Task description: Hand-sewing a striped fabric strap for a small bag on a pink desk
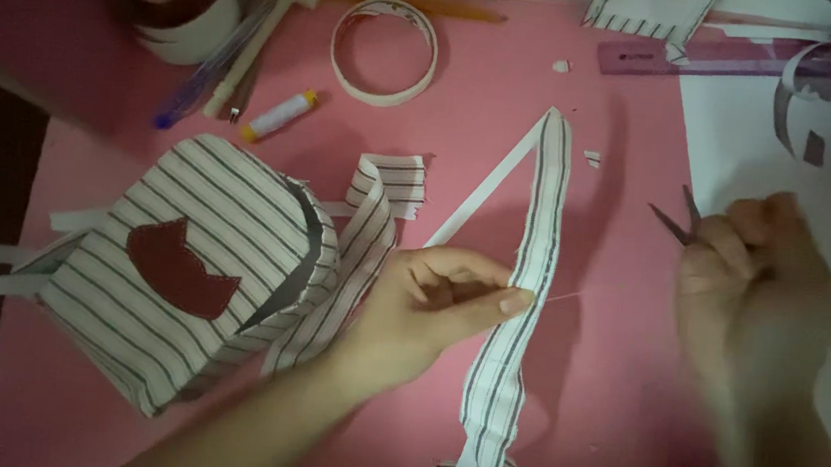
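- Tabletop [539, 174], pink and broad, lay under everything, with a sheet of white paper [739, 140] covering its right side.
- Off to my left sat the box-shaped pouch of white fabric with dark stripes [185, 275], a dark red cut-out patch sewn on its face, well apart from my right hand.
- The long strip of the same white, dark-striped fabric [531, 272] ran nearly straight away from me, its long axis from the near edge up toward the far side, lying between my two hands.
- My left hand [429, 309] was the nearer one: it touched the strip from its left side, thumb and forefinger closed together in a pinch on the strip's edge about halfway along, the other fingers curled loosely.
- My right hand [758, 280] was blurred, out to the right of the strip and apart from it, curled into a closed fist around a small dark pair of pointed snips [678, 223] whose tips stuck out toward the strip.
- A thin pale thread [559, 295] seemed to run from the pinch toward my right hand, though I couldn't tell where it ended.
- Farther off lay a ring of pale tape [384, 51], a purple plastic ruler [696, 58] and a small white glue tube with a yellow cap [280, 114].
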